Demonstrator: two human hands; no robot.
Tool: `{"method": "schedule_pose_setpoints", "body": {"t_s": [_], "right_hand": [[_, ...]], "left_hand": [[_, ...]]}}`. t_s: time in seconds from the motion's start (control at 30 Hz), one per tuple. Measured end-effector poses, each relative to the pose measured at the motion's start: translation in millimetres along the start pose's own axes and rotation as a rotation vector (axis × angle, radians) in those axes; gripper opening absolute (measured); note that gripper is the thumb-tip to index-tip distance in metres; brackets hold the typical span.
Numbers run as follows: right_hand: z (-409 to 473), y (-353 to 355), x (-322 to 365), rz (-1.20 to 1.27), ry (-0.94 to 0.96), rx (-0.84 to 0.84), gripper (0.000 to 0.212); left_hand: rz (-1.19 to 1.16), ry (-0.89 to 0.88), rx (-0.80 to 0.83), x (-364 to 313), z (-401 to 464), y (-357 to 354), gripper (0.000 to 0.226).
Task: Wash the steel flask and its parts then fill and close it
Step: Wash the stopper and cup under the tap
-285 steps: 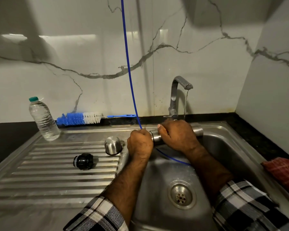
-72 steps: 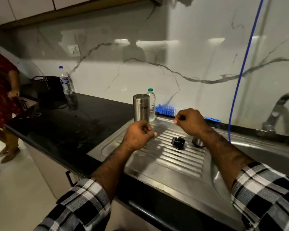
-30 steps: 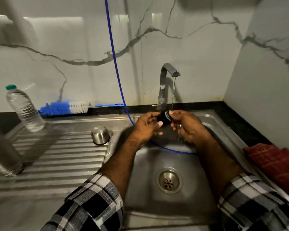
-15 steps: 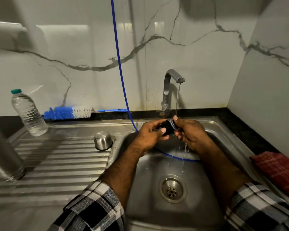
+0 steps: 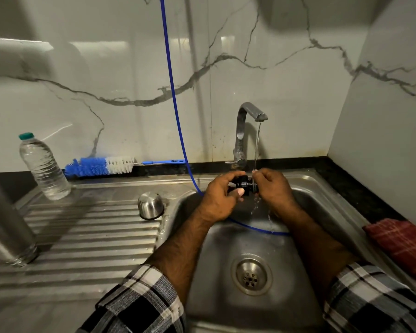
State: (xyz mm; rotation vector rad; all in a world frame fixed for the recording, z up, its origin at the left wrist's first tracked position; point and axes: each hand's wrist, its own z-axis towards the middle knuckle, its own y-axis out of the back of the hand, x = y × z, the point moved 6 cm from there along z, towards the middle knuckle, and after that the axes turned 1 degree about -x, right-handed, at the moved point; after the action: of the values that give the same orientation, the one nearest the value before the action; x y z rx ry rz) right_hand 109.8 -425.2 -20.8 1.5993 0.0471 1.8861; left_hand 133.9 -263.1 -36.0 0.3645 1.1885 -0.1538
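Note:
Both my hands hold the flask's black stopper over the sink basin, under a thin stream from the tap. My left hand grips its left end with curled fingers. My right hand pinches its right end where the water lands. The steel flask body stands upright on the drainboard at the far left edge. Near the basin's left rim, the steel cup lid lies mouth down on the drainboard.
A plastic water bottle stands at the drainboard's back left, beside a blue and white bottle brush lying along the wall. A blue hose hangs down into the basin. A red cloth lies on the right counter.
My hands stay under the stream with the stopper; my right fingers have shifted on its end. The view has tilted down slightly. Before that, I stood the flask on the drainboard.

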Motion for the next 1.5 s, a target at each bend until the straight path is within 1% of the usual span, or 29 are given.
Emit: {"method": "schedule_pose_setpoints", "body": {"t_s": [0.1,0.2,0.23,0.3,0.37,0.4,0.43,0.47,0.53,0.57,0.6,0.63,0.67,0.7,0.77,0.8,0.83,0.87,0.93,1.03,1.07,1.13,1.2,1.27,1.3,1.37,1.43,1.47,1.5], "right_hand": [[1.6,-1.9,-1.0,0.106,-0.017,0.055,0.037],[-2.6,-11.4,-2.2,0.339,-0.031,0.204,0.014],[-3.3,-13.2,-2.8,0.376,-0.025,0.232,0.013],[-3.0,-10.9,-2.4,0.287,0.028,0.238,0.016],[-4.0,-6.3,2.5,0.111,0.105,0.202,0.019],[-4.2,-5.4,3.6,0.062,0.118,0.182,0.022],[-4.6,-5.1,4.1,0.046,0.113,0.163,0.023],[-5.4,-4.7,5.2,0.028,0.107,0.136,0.027],[-5.4,-6.6,6.3,0.033,0.064,0.093,0.038],[-3.9,-7.4,3.8,0.073,-0.008,0.082,0.042],[-5.0,-7.8,1.2,0.136,-0.108,0.09,0.044],[-6.9,-7.1,-1.3,0.184,-0.195,0.101,0.043],[-7.7,-6.8,-2.3,0.199,-0.217,0.117,0.04],[-6.9,-7.0,-1.7,0.194,-0.171,0.13,0.036],[-5.4,-5.8,3.7,0.169,0.02,0.154,0.023],[-5.5,-5.6,6.1,0.128,0.108,0.174,0.022],[-4.5,-6.7,6.0,0.063,0.168,0.188,0.025],[-4.0,-7.7,5.7,-0.002,0.201,0.198,0.028],[-3.5,-10.1,6.3,-0.071,0.22,0.207,0.025],[-3.0,-9.3,6.8,-0.095,0.196,0.147,0.016],[-2.2,-6.9,6.3,-0.06,0.181,0.126,0.015],[-2.6,-4.9,5.6,0.108,0.122,0.134,0.018],[-4.7,-6.8,3.8,0.312,-0.007,0.18,0.021],[-7.8,-7.9,3.9,0.42,-0.122,0.224,0.022],[-9.0,-7.5,4.9,0.417,-0.114,0.247,0.022],[-11.1,-4.6,8.6,0.282,0.029,0.288,0.02],[-15.2,-1.5,15.1,0.121,0.197,0.304,0.02],[-16.7,-1.4,18.2,0.101,0.241,0.305,0.019],[-15.3,-2.0,18.4,0.114,0.244,0.295,0.015]], "left_hand": [[-0.014,0.039,-0.092,5.2,2.2,1.1,0.044],[-0.107,0.165,-0.128,13.5,4.1,6.2,0.034],[-0.138,0.207,-0.122,14.9,4.3,8.0,0.03],[-0.201,0.295,-0.09,14.9,1.8,8.9,0.024],[-0.278,0.368,-0.06,17.1,-0.3,6.3,0.024],[-0.312,0.377,-0.049,16.8,-0.5,4.6,0.024],[-0.33,0.349,-0.039,15.3,-0.4,3.3,0.024],[-0.311,0.277,-0.032,13.8,2.0,3.7,0.027],[-0.141,0.081,-0.035,9.6,4.5,6.6,0.036],[-0.042,-0.002,-0.037,7.5,4.3,6.3,0.04],[0.018,-0.044,-0.047,6.6,4.3,4.9,0.041],[0.021,-0.043,-0.062,6.9,5.3,2.7,0.039],[-0.011,0.004,-0.081,7.5,5.9,0.5,0.033],[-0.073,0.092,-0.1,7.5,6.5,-1.6,0.027],[-0.26,0.326,-0.138,10.2,4.9,-2.7,0.018],[-0.377,0.418,-0.156,11.6,3.5,-0.9,0.02],[-0.489,0.479,-0.16,11.4,1.3,1.5,0.022],[-0.562,0.504,-0.152,10.9,-0.4,4.6,0.022],[-0.585,0.48,-0.128,9.7,-3.0,9.6,0.022],[-0.423,0.327,-0.099,6.9,-1.4,9.3,0.027],[-0.356,0.262,-0.091,5.8,0.3,8.7,0.029],[-0.271,0.153,-0.095,1.3,2.1,8.8,0.031],[-0.248,0.114,-0.11,-1.6,2.6,11.9,0.032],[-0.266,0.168,-0.119,-0.6,3.1,13.6,0.024],[-0.298,0.236,-0.121,0.3,1.7,13.3,0.021],[-0.443,0.393,-0.122,4.8,-1.5,12.1,0.027],[-0.596,0.515,-0.127,4.9,-6.3,13.3,0.025],[-0.638,0.544,-0.131,5.6,-7.5,15.6,0.022],[-0.667,0.547,-0.116,4.5,-7.8,16.7,0.02]]}}
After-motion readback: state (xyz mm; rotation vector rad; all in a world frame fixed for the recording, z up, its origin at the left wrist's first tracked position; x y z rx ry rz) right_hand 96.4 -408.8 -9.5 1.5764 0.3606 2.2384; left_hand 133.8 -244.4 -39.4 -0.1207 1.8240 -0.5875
